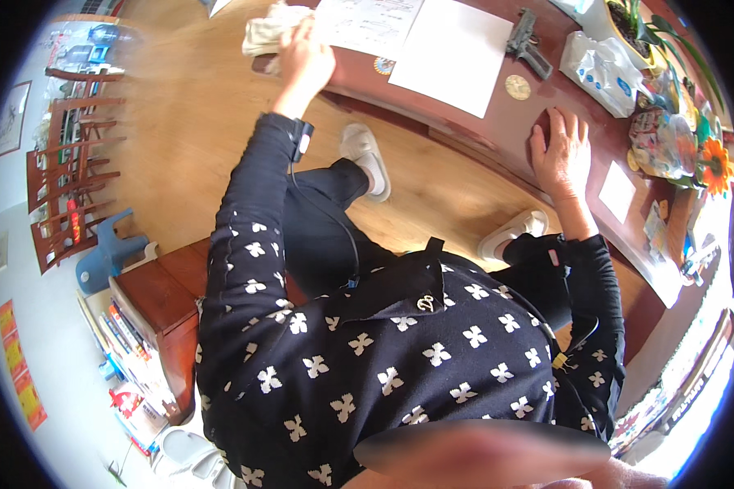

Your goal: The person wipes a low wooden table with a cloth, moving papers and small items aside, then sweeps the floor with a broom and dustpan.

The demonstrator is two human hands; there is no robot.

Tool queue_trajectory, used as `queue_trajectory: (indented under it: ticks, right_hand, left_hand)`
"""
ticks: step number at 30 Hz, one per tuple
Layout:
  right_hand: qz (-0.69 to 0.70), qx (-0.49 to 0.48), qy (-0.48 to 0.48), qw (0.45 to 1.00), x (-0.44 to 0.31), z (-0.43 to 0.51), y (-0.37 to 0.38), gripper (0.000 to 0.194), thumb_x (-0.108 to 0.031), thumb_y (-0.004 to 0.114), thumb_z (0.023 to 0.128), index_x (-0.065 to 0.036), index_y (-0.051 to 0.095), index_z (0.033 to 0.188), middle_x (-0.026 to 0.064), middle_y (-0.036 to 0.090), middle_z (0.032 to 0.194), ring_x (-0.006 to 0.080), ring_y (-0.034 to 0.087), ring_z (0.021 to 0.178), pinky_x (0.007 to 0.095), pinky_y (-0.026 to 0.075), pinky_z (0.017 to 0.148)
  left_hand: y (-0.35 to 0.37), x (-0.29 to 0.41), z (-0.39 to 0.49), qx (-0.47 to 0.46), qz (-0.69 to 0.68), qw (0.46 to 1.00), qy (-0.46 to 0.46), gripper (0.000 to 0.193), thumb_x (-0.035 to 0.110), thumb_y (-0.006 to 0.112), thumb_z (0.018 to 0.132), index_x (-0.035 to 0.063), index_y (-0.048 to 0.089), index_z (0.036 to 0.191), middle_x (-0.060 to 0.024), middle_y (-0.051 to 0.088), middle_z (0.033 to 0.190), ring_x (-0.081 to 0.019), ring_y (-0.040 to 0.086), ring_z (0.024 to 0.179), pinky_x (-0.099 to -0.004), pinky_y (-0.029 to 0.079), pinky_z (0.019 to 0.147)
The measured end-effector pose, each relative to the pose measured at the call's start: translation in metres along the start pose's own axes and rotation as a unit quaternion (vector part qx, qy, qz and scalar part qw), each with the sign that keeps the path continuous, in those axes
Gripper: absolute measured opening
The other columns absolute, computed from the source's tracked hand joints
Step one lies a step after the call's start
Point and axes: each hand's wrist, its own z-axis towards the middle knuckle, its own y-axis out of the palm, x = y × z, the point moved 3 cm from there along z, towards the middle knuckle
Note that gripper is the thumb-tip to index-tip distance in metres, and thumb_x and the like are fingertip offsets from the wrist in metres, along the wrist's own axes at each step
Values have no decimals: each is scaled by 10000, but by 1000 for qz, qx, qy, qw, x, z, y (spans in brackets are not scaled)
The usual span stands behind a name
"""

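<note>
My left hand [309, 61] is at the left corner of the reddish-brown table [465, 137], with its fingers closed over a bunched off-white cloth [263, 35]. Beside those fingers lies a sheet with drawn or printed marks [367, 24]. A blank white sheet [455, 55] partly overlaps it. Palm down, my right hand [563, 150] rests on the tabletop near its front edge, fingers slightly apart and holding nothing. Close to it are a round tan disc [517, 87] and a small white paper [618, 191]. A dark pistol-shaped object [529, 43] lies beyond the disc.
A white plastic bag [602, 73], a potted plant [633, 30], a clear bag of small items [663, 143] and an orange flower [715, 166] crowd the table's right side. Behind my left arm stand a blue stool [107, 250], a wooden cabinet [165, 293] and wooden chairs [76, 165].
</note>
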Motion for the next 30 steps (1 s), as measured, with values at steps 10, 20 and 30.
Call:
queue_trajectory:
  ticks: [10, 20, 30]
  right_hand:
    - [-2, -10, -7, 1000, 2, 0, 1, 428, -232, 655, 929, -17, 611, 1297, 138, 582, 1330, 358, 545, 1229, 484, 472, 1020]
    - [2, -37, 13, 999, 4, 1, 1, 475, -194, 659, 911, 12, 603, 1335, 175, 566, 1392, 375, 522, 1285, 498, 440, 1072]
    - [-2, -33, 0, 999, 2, 3, -4, 487, -218, 668, 892, 4, 596, 1319, 167, 566, 1362, 375, 524, 1264, 499, 450, 1037]
  left_hand:
    - [-22, 4, -10, -186, 5, 966, -179, 857, 595, 592, 945, 102, 346, 1601, -273, 265, 1657, -492, 219, 1516, -616, 152, 1233]
    - [75, -65, 89, -181, 78, 979, 51, 654, 395, 421, 1034, 93, 365, 1611, -164, 348, 1669, -283, 269, 1568, -449, 178, 1279]
    - [95, -57, 134, -116, 66, 991, -1, 597, 378, 541, 998, 38, 514, 1487, -169, 484, 1568, -374, 391, 1477, -469, 273, 1239]
